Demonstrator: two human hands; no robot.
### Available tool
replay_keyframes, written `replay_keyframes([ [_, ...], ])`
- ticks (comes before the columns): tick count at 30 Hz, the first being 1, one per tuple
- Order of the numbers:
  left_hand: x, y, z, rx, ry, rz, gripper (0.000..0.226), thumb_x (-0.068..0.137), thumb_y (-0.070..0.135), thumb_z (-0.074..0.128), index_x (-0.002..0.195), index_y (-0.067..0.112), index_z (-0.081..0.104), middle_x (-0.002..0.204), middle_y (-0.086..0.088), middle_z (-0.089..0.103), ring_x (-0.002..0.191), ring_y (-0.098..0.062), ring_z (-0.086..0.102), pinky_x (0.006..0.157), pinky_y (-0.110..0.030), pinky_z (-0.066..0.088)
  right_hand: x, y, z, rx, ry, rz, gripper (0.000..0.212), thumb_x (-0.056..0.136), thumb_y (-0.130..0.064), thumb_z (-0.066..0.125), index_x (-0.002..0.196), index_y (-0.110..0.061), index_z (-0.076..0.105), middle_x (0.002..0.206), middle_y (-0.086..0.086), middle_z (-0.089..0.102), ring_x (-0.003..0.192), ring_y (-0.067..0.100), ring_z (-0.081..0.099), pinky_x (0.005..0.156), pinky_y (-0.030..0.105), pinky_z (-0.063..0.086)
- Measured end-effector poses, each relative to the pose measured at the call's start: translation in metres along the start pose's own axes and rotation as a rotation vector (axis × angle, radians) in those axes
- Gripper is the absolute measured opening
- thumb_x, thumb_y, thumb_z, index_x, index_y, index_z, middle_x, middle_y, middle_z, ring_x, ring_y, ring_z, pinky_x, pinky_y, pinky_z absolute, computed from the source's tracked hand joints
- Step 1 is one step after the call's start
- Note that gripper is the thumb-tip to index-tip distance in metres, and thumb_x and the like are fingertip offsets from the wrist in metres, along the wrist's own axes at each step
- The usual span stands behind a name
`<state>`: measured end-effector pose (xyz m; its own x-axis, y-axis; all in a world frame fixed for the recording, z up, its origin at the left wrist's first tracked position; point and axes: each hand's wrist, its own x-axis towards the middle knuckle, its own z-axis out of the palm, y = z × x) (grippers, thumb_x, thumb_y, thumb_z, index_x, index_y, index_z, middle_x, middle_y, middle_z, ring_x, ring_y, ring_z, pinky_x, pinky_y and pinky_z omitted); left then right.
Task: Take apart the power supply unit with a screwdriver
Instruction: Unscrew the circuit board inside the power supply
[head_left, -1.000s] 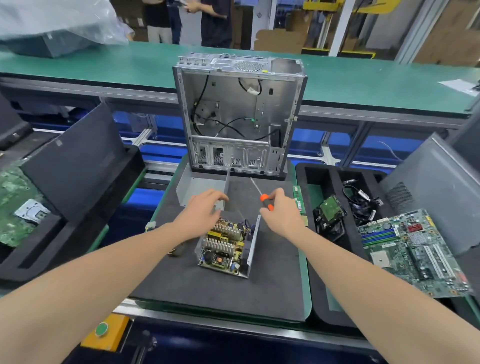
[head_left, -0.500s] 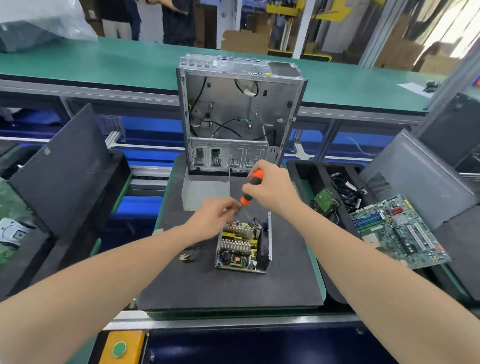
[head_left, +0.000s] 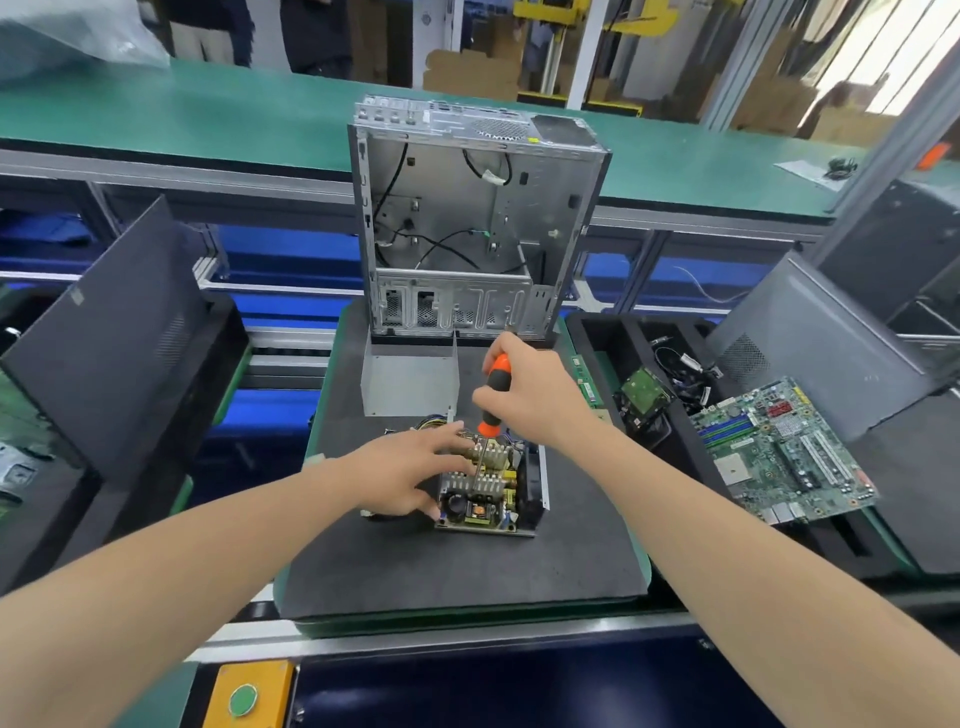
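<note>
The opened power supply unit (head_left: 488, 493) lies on the dark foam mat (head_left: 467, 566), its circuit board and heat sinks exposed. My right hand (head_left: 530, 389) grips an orange-and-black screwdriver (head_left: 496, 395) held nearly upright, its shaft pointing down into the board near the far heat sink. My left hand (head_left: 405, 473) rests on the unit's left side, fingers spread along its edge and top. The unit's grey metal cover (head_left: 410, 379) sits just behind it on the mat.
An empty computer case (head_left: 472, 218) stands upright at the mat's far edge. To the right, a black tray (head_left: 685, 441) holds a hard drive (head_left: 644, 392), cables and a motherboard (head_left: 784, 452). Dark side panels (head_left: 109, 338) lean at left and right. A green conveyor (head_left: 208, 109) runs behind.
My right hand turned the screwdriver from tip-up to tip-down and lowered it onto the board. My left hand moved from the cover's edge onto the unit's left side.
</note>
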<state>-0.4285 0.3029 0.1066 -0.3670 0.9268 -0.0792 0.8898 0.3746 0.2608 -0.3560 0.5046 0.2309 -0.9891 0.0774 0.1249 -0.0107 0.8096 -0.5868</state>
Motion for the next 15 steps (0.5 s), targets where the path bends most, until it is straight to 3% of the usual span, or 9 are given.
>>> replay_keyframes([
  [4,0.009,0.01,0.008,0.029,0.046,-0.029,0.067,0.091,0.044,0.075,0.151,0.028,0.047,0.168,0.009,0.022,0.159,-0.018,0.007,0.122,-0.038,0.029,-0.002,0.007,0.0,0.018,-0.019,-0.017,0.026,0.084,-0.024,0.072,0.101,-0.022,0.054,0.075,-0.007,0.062,0.064,0.011,0.058,0.056,0.03,0.049],
  [6,0.016,0.014,0.006,-0.069,0.06,-0.061,0.067,0.089,0.041,0.078,0.149,0.03,0.049,0.166,0.013,0.023,0.157,-0.017,0.014,0.116,-0.032,0.033,-0.004,0.012,0.002,0.028,-0.025,-0.032,0.025,0.083,-0.024,0.072,0.1,-0.021,0.053,0.076,-0.006,0.062,0.065,0.012,0.058,0.057,0.032,0.048],
  [11,0.017,0.017,-0.007,-0.231,0.035,-0.12,0.072,0.082,0.031,0.084,0.145,0.038,0.05,0.162,0.022,0.029,0.151,-0.009,0.023,0.106,-0.018,0.024,-0.014,0.022,0.01,0.056,-0.044,-0.068,0.023,0.085,-0.025,0.071,0.099,-0.021,0.053,0.075,-0.008,0.061,0.067,0.009,0.055,0.059,0.033,0.046],
  [15,0.011,0.024,-0.013,-0.333,0.031,-0.146,0.072,0.079,0.004,0.069,0.146,0.024,0.055,0.158,0.01,0.043,0.15,-0.014,0.031,0.119,-0.031,0.032,-0.022,0.026,0.02,0.079,-0.064,-0.102,0.022,0.087,-0.026,0.07,0.1,-0.021,0.052,0.075,-0.009,0.063,0.072,0.009,0.056,0.061,0.034,0.047],
])
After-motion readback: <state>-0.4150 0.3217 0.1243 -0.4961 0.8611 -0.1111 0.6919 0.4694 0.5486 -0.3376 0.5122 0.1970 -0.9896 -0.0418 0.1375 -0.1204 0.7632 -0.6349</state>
